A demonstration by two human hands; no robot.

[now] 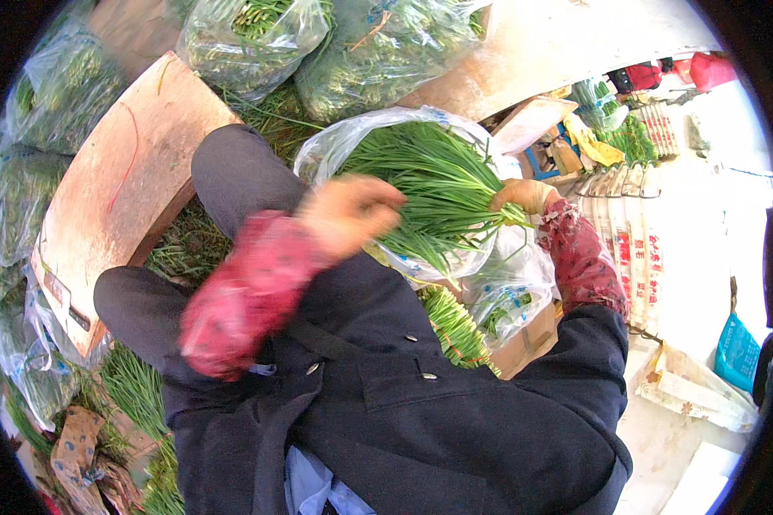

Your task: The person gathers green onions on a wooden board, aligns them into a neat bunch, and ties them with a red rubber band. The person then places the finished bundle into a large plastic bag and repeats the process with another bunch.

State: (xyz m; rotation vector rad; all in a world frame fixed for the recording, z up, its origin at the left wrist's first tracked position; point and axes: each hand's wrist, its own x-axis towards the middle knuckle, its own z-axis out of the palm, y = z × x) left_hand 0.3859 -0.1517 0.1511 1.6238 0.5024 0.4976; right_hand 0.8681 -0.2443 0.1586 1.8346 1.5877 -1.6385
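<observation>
My right hand (523,195) grips the pale stem ends of a bunch of long green leaves, apparently garlic chives (425,180). The leaves fan leftward over a clear plastic bag (335,132), which stands with its mouth spread. My left hand (354,212), blurred by motion, hovers left of the bunch above my lap. Its fingers are half curled, thumb apart, and nothing shows between them. Below the bag, a bundle of cut stems (454,328) is tied with a reddish band. Beside it sits another clear bag (512,283) with some greens inside.
A wooden board (129,154) slants beside my knees. Filled bags of greens (386,58) stand beyond it and along the left. Loose leaves (190,244) litter the floor. Stacked white sacks with red print (631,257) and a blue packet (737,354) lie to the right.
</observation>
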